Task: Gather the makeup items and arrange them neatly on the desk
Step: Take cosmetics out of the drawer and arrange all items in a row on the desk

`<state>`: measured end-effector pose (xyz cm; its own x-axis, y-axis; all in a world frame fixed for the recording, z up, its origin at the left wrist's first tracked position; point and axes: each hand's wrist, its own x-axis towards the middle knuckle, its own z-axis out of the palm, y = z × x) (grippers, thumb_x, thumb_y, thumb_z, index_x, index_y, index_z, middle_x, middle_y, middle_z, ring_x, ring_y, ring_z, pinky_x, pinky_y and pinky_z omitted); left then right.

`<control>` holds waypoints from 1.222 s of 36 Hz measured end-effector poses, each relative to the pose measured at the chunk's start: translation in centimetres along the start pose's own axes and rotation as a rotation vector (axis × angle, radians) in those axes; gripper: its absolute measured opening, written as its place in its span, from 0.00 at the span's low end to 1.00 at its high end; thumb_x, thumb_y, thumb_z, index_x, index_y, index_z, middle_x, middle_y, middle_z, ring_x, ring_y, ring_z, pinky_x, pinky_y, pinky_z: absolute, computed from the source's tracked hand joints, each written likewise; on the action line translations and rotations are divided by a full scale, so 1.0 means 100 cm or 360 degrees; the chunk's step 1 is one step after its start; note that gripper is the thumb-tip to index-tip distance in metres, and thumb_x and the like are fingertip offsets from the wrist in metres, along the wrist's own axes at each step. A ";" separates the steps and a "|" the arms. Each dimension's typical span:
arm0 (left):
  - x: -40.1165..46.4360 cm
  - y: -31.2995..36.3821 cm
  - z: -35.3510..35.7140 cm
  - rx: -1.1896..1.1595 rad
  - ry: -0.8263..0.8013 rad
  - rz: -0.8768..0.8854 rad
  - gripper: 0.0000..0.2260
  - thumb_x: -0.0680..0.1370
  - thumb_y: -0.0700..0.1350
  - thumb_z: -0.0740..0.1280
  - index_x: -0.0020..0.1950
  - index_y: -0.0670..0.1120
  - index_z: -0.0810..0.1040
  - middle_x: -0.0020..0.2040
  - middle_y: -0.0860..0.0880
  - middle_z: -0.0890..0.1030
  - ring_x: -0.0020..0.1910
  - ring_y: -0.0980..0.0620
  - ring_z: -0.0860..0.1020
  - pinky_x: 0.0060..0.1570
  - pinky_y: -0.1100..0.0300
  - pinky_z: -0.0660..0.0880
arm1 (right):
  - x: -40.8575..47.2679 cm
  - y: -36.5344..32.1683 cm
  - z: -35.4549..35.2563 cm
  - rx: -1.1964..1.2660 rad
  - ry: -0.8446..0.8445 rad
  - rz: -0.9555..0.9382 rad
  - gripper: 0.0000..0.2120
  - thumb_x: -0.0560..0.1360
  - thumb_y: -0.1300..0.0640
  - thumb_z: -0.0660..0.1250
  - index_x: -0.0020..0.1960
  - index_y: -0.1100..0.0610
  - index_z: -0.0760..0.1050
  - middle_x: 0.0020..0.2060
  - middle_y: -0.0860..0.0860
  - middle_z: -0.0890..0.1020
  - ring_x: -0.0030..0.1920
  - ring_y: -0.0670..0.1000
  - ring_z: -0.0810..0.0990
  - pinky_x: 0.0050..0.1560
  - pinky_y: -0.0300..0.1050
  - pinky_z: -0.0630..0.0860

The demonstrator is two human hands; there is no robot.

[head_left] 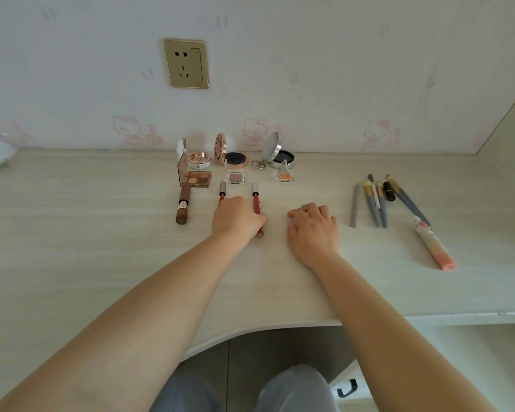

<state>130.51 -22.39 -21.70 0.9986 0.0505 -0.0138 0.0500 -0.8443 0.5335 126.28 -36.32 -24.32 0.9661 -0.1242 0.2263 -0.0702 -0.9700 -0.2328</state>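
- Near the desk's (101, 233) back edge, two red lip pencils (256, 208) are partly hidden by the left hand (235, 218), curled over them; grip unclear.
- Right hand (312, 226) is rested loosely curled, holding nothing.
- Dark puffs are held in open compacts (281, 157).

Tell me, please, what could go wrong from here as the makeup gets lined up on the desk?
1. The left hand covers part of one red lip pencil while touching the other red lip pencil; round tubes may roll out of line.
2. The open compacts stand with lids up by the wall; a knock could tip or shut them.
3. The brushes lie overlapped, so pulling one may drag its neighbours.
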 end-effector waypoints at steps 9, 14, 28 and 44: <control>0.000 -0.002 0.003 0.0118 0.0094 0.0145 0.11 0.72 0.49 0.65 0.40 0.43 0.80 0.31 0.49 0.74 0.36 0.47 0.73 0.28 0.59 0.61 | -0.004 0.000 -0.001 0.0013 -0.0061 0.0015 0.18 0.80 0.51 0.53 0.68 0.49 0.68 0.65 0.48 0.69 0.65 0.53 0.64 0.63 0.46 0.60; -0.002 -0.002 0.004 0.0169 0.0125 0.0216 0.12 0.73 0.51 0.65 0.43 0.43 0.79 0.37 0.47 0.78 0.42 0.45 0.77 0.35 0.59 0.66 | -0.005 0.001 -0.003 0.0011 -0.0094 0.0012 0.18 0.80 0.50 0.52 0.69 0.49 0.67 0.66 0.48 0.68 0.66 0.53 0.63 0.64 0.46 0.60; -0.024 0.013 -0.002 0.0203 0.0304 0.0536 0.10 0.76 0.52 0.62 0.52 0.49 0.76 0.51 0.52 0.80 0.50 0.49 0.78 0.43 0.58 0.70 | -0.021 0.004 -0.010 0.0081 -0.0084 0.0042 0.18 0.78 0.51 0.55 0.67 0.51 0.70 0.65 0.49 0.70 0.65 0.54 0.65 0.62 0.46 0.62; -0.075 0.107 0.068 -0.0076 -0.0177 0.0954 0.06 0.76 0.50 0.63 0.49 0.51 0.78 0.47 0.54 0.80 0.47 0.50 0.78 0.41 0.61 0.70 | -0.072 0.115 -0.057 0.0042 0.0523 0.0864 0.13 0.75 0.55 0.61 0.60 0.53 0.71 0.60 0.52 0.73 0.60 0.55 0.67 0.57 0.46 0.63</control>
<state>123.71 -35.43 -21.59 0.8484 -0.4842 0.2138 -0.5193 -0.6834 0.5131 117.12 -47.80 -23.24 0.6676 -0.6586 0.3471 -0.5185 -0.7459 -0.4181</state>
